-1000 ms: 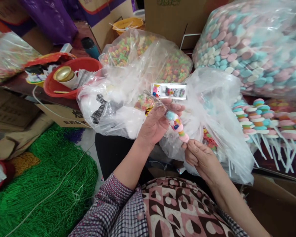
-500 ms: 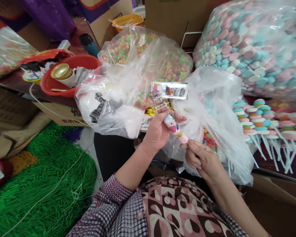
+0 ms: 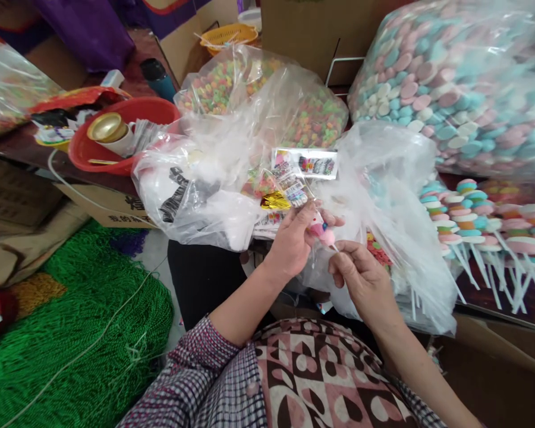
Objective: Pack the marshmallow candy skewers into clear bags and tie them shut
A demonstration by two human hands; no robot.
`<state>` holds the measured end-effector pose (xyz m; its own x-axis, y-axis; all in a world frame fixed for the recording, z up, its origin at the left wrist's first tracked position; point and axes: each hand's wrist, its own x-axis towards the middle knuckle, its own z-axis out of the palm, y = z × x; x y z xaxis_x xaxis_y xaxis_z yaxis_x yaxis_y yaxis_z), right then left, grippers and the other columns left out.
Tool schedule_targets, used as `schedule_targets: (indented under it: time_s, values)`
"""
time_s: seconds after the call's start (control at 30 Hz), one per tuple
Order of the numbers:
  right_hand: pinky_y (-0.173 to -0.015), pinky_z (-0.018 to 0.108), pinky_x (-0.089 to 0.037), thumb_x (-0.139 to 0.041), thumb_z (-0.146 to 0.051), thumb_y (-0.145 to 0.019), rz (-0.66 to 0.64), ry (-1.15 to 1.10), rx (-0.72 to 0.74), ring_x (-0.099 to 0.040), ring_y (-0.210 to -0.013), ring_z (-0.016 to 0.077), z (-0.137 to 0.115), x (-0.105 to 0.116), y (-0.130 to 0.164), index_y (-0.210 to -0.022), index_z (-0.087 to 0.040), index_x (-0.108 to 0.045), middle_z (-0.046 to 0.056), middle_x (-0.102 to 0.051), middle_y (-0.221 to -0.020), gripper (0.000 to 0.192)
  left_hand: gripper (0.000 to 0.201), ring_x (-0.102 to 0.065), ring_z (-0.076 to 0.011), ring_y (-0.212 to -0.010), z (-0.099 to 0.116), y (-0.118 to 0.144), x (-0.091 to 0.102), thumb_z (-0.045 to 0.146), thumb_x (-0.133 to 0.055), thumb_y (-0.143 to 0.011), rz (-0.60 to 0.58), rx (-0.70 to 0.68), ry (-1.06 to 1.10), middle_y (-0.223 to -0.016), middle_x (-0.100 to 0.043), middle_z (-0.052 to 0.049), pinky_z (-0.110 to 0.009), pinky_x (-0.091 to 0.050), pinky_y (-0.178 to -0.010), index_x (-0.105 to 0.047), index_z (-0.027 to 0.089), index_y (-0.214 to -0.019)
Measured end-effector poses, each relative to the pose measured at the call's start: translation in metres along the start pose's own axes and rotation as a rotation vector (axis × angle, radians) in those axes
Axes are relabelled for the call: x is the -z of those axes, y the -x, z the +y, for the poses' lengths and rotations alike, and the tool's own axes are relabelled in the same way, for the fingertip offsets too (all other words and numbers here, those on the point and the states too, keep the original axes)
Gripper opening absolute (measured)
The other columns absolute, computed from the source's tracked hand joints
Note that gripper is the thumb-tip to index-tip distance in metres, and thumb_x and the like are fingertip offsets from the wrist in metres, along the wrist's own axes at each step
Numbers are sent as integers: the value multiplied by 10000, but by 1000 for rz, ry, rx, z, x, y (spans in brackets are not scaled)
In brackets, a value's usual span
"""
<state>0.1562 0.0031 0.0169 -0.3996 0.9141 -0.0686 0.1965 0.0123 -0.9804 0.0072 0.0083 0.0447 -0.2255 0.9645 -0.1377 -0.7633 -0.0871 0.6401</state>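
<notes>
Two hands meet over the lap, both on one candy skewer [image 3: 321, 233]. The left hand [image 3: 294, 241] is closed round a clear printed wrapper sleeve [image 3: 289, 187] whose upper end, with bright label print, sticks up past the fingers; the skewer's stacked discs sit inside the sleeve's lower part, against the left palm. The right hand [image 3: 361, 276] pinches the thin white stick just below the lowest pink disc — thumb and forefinger clenched on it, the other fingers curled.

Progress, as judged: the candy looks nearly or fully seated in the sleeve; whether the open end is closed cannot be told. Many bare skewers [image 3: 472, 220] lie unwrapped on the right, so most of the lot appears undone.

Materials: discs are matte, chalky-looking, pastel pink, blue, white; sticks thin, stiff, white plastic. The sleeve is glossy crinkled film. Beside the left hand lies a small gold foil piece [image 3: 275, 201], and just above it a flat printed card [image 3: 305, 163] rests on a crumpled white plastic bag [image 3: 205, 202]. Behind: a clear bag of small multicoloured ring sweets [image 3: 312, 122], and far right a large bag of pastel discs [image 3: 450, 83]. To the left, a red bowl [image 3: 127, 113] holding a gold-lidded jar — below it, green netting [image 3: 71, 333].
</notes>
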Motion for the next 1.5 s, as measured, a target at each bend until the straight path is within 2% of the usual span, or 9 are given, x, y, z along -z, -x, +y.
schedule_targets:
  time_s: [0.23, 0.4, 0.47, 0.6, 0.77, 0.9, 1.13, 1.33, 1.5]
  values:
    - [-401, 231, -301, -586, -539, -892, 7, -18, -118, -398, -393, 96, -1, -5, 2, -961, -184, -720, -60, -476, -470, 385, 258, -678, -159, -828, -5, 5, 2, 410, -724, -817, -83, -22, -110, -743, -658, 2, -281, -476, -801, -616, 176, -823]
    - [-379, 228, -245, -598, -595, -863, -59, -122, -178, -335, -343, 92, -2, -8, 0, -1008, -171, -705, -93, -386, -385, 461, 419, -665, -178, -961, 6, 3, 7, 458, -786, -743, -144, 11, -77, -998, -720, -37, -320, -470, -880, -644, 221, -1058]
    - [-389, 230, -267, -609, -597, -853, -102, -115, -169, -356, -363, 96, -1, -6, 1, -988, -175, -699, -90, -394, -407, 452, 390, -678, -198, -972, 12, -1, 9, 482, -759, -763, -123, -33, -48, -898, -718, -19, -362, -471, -926, -652, 227, -1037]
    - [-444, 238, -354, -564, -554, -902, -129, -80, -121, -434, -426, 107, -5, -8, 1, -996, -192, -661, -73, -470, -488, 387, 277, -697, -187, -817, 6, -2, 7, 446, -741, -789, -83, -32, -97, -627, -607, 34, -334, -503, -832, -651, 205, -892]
    - [-420, 234, -326, -530, -533, -935, -121, -93, -88, -405, -402, 98, -10, -12, -2, -885, -195, -622, -76, -460, -486, 354, 376, -653, -168, -760, -9, 8, 6, 522, -726, -778, -134, 96, -196, -682, -612, 17, -271, -473, -668, -617, 201, -938]
    - [-458, 236, -351, -505, -501, -960, -63, -103, 6, -421, -427, 104, -9, -8, -5, -911, -206, -610, -82, -452, -489, 317, 318, -558, -126, -692, -10, 10, 9, 503, -662, -825, -210, 32, -513, -746, -592, 7, -277, -438, -681, -592, 196, -863]
    - [-523, 256, -408, -454, -425, -992, 101, 263, 168, -505, -469, 121, -7, -1, -8, -1052, -210, -590, -74, -519, -535, 261, 307, -467, -148, -680, -5, 7, 13, 327, -457, -942, -161, -423, -1224, -680, -481, 5, -298, -388, -666, -396, 217, -662]
    - [-517, 271, -420, -430, -413, -995, 171, 367, 180, -534, -468, 134, -2, 3, -11, -1001, -206, -610, -58, -540, -536, 274, 295, -483, -137, -627, -1, 8, 11, 314, -384, -956, -334, -361, -1332, -646, -523, 8, -282, -380, -633, -403, 216, -679]
    - [-535, 298, -454, -422, -370, -989, 138, 427, 213, -548, -463, 151, -2, 7, -15, -1369, -171, -520, -59, -561, -541, 440, 304, -529, -153, -658, 4, 11, 9, 293, -378, -958, -483, -308, -1324, -668, -586, -11, -288, -397, -671, -448, 210, -674]
